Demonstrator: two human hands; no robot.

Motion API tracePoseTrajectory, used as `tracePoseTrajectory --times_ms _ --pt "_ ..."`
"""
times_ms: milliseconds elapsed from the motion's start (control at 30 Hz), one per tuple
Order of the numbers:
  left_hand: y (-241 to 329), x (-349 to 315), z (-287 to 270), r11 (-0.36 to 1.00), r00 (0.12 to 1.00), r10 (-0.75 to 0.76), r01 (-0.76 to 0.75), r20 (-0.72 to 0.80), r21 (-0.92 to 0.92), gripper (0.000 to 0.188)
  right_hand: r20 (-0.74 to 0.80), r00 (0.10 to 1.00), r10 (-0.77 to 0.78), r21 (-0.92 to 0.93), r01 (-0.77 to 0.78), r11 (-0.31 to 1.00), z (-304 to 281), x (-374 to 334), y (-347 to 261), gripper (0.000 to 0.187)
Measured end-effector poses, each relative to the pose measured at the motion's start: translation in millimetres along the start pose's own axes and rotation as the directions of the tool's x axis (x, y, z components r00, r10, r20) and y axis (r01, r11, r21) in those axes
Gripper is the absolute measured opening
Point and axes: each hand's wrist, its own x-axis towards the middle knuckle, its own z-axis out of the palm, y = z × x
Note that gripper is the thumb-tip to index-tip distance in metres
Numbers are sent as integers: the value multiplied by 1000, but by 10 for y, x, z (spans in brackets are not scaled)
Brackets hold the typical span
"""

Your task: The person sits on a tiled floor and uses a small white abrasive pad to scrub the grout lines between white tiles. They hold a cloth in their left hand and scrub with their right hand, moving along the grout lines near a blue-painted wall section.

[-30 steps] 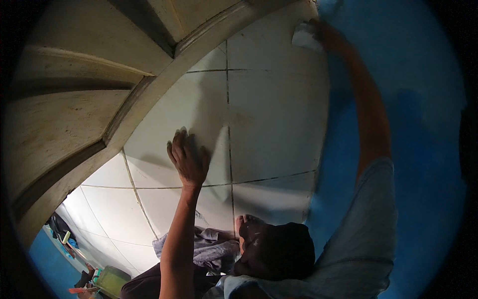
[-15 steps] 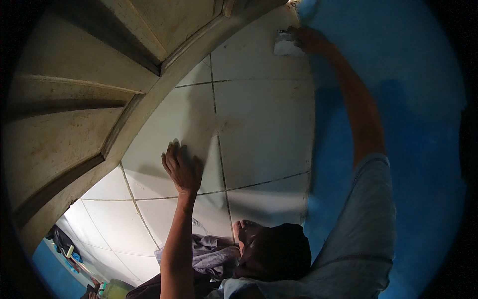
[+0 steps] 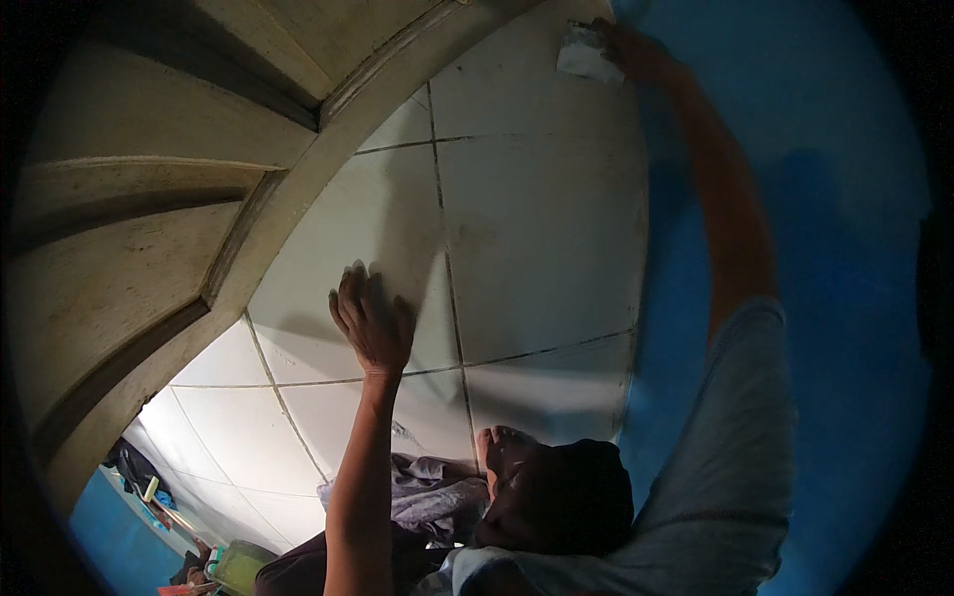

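At the far right, my right hand [image 3: 644, 58] grips a flat rectangular scraper [image 3: 590, 54], pale and smeared with a darker upper edge. It lies low along the tiled floor [image 3: 542, 248], close to where the tiles meet the blue wall [image 3: 835, 248]. My fingers partly hide its near side. My left hand [image 3: 372, 320] is open, fingers apart and bent a little, over a white tile beside a dark joint line. It holds nothing; whether the fingertips touch the tile I cannot tell.
A panelled wooden door [image 3: 149, 248] rises on the left, its lower edge cutting across the tiles. My bare foot [image 3: 494, 444] and dark bent knee [image 3: 561, 497] are near the bottom, beside bunched grey cloth [image 3: 437, 497]. A greenish container [image 3: 243, 566] and clutter stand at the lower left.
My right hand and the scraper have shifted slightly farther away and to the right along the wall's foot. My left hand stays open over nearly the same tile; the whole view has shifted a little.
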Motion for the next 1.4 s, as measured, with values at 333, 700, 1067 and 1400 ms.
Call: tracePoseTrajectory --times_ms 333,700,1067,1400 --pt "0 25 -23 999 999 7 -8 -34 -31 48 320 908 269 324 -372 870 -368 -273 -463 53" --pt "11 19 -5 1000 1000 -6 5 -12 -14 48 249 964 97 118 -129 985 -72 -509 -612 47" --pt "-14 -16 20 999 1000 -21 21 -3 -24 47 243 945 217 295 -285 912 -19 -802 -745 52" --pt "-19 -30 -4 1000 999 -3 3 -37 -25 46 117 960 254 189 -273 943 -6 -1138 -849 53"
